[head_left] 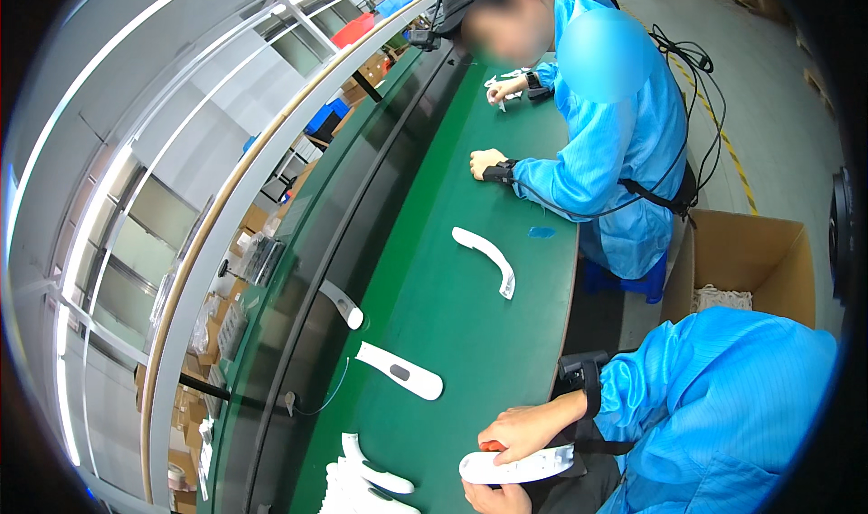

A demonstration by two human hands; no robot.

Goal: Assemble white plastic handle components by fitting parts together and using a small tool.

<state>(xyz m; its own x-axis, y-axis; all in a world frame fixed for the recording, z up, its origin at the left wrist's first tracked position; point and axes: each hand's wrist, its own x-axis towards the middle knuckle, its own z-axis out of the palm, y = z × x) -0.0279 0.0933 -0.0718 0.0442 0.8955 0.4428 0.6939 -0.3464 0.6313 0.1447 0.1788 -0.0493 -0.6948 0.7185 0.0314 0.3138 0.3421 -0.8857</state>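
My right hand [529,428], with a black band at its wrist, curls over a long white plastic shell [533,465]. An orange-red piece [492,446] shows beneath its fingers; its kind is mostly hidden. Below, my left hand [497,498] grips the near side of the same shell, partly cut off by the lower edge. On the green table beyond lies another white shell [420,383] with a grey oval button. A pile of white curved shells [348,491] sits at the front left, with one curved shell [371,469] lying at its top.
A curved white shell [493,256] and a blue patch [542,233] lie farther up the green table [452,306]. One more shell [344,308] rests by the dark rail. A co-worker [615,107] in blue handles small white parts. A cardboard box [768,261] stands on the right.
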